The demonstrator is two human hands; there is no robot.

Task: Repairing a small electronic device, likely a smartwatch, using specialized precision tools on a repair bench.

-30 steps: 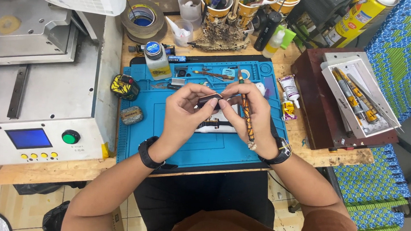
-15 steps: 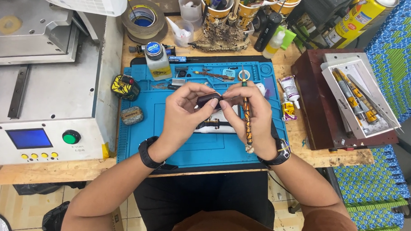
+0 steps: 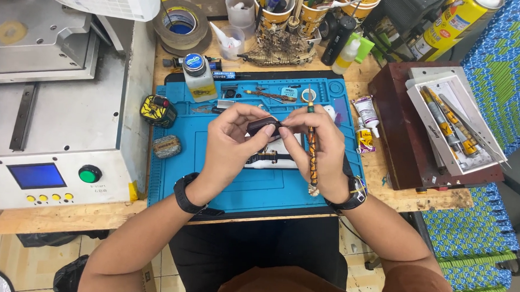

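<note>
Most of the small dark part (image 3: 263,126) behind fingers, the white device (image 3: 274,158) half under both hands.

left hand (image 3: 230,140): raised in the middle, fingers bent, tips pinched together | right hand (image 3: 323,145): just beside it, fingers curled, tips meeting the left tips | both forearms: angled in from the near side

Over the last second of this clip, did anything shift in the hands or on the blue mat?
Hardly anything. The left hand and right hand still pinch the small dark part between them, drifting only slightly over the blue mat. The patterned tool stays tucked in the right hand. The bottle and tape roll have not moved.
</note>
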